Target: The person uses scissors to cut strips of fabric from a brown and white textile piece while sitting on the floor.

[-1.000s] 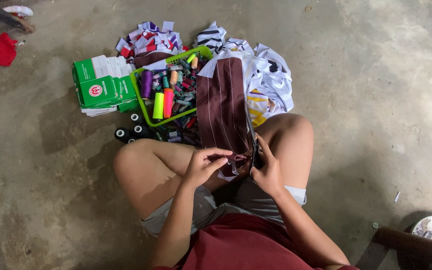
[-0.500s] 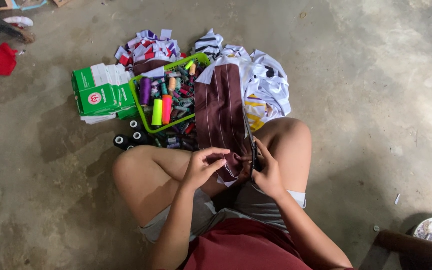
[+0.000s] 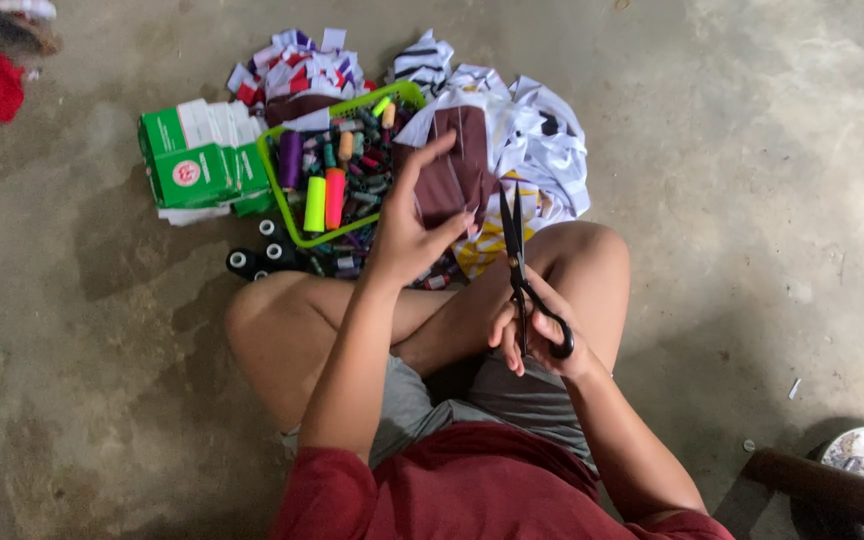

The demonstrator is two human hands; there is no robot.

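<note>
Now, quick notes:
Change: a sec ago both hands sat together at the lap, working the lower edge of the maroon cloth; now they're split, cloth lifted fwd and the scissors out in the open, blades pointing up.
Meaning: looks like hand-work on the edge has paused and cutting is at hand, judging by the tool alone.
Left hand (image 3: 407, 235): raised over the knees, grip closed on the maroon cloth (image 3: 452, 175), thumb and fingers pinching it, index stretched along the top.
Right hand (image 3: 537, 335): low by the right knee, fingers thru the handle loops of the black scissors (image 3: 517, 265); blades nearly shut, prob. a thin gap, hard to tell.
Cloth pos.: held up above the green basket (image 3: 277, 195) edge and the white printed scraps (image 3: 542, 150), not touching the scissors.
Nearby: thread spools (image 3: 324, 195) in basket, black spools (image 3: 257, 250) on floor, green box (image 3: 197, 165) to the left.
</note>
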